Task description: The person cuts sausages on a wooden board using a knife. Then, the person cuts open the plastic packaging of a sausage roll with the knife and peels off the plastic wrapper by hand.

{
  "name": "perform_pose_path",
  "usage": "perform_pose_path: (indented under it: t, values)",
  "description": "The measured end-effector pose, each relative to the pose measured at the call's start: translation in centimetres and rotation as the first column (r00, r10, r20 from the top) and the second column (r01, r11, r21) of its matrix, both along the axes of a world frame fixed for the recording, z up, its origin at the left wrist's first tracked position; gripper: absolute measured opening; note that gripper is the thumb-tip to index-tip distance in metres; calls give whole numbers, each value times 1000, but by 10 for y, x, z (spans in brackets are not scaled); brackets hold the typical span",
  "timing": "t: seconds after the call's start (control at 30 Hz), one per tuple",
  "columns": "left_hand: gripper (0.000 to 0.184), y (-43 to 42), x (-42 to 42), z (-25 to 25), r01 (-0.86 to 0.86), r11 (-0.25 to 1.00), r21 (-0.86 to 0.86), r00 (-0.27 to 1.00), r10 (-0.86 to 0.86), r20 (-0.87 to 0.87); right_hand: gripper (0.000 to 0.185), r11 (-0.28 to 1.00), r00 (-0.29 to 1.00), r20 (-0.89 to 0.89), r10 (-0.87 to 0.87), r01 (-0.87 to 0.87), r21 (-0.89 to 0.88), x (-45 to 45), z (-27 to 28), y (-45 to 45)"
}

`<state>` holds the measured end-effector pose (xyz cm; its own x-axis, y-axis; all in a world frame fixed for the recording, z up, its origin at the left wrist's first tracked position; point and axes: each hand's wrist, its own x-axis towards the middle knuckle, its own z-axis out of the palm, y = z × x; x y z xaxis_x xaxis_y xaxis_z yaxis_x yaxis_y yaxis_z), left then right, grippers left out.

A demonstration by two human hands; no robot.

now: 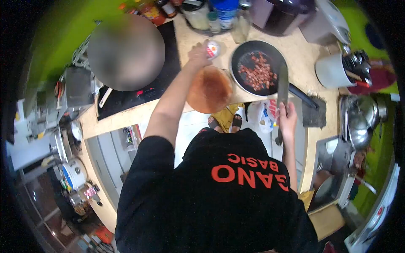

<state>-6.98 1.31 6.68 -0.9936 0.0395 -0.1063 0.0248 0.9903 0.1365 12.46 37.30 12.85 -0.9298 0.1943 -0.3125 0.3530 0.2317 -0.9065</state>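
Note:
My left hand reaches across the counter with its fingers closed on a small white-and-red package bearing a round orange-and-white picture. Just below that wrist lies a round brown wooden cutting board, at the counter's front edge. In my right hand is a large knife, its broad blade pointing away from me. The blade passes in front of the right rim of a dark frying pan. Chopped reddish meat pieces lie spread in the pan, whose black handle points to the lower right.
A black cooktop is at the left, partly covered by a blurred round area. Jars and bottles line the back beside a dark rounded appliance. At the right are a white utensil holder and stacked metal bowls.

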Motion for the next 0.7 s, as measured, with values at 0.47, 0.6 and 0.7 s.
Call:
perform_pose_path:
  t: [0.47,0.6,0.7]
  values:
    - [86,-5,111,63,27,981,194,991,0,-136,36,928,900,-226,372,-356,108,-13,17,-91]
    - [85,-2,135,34,-36,943,330,990,79,-119,24,731,795,-102,598,-489,476,-17,22,-148]
    - [86,-9,144,31,-74,925,373,975,146,-169,17,595,714,-54,698,-536,598,-20,16,-173]
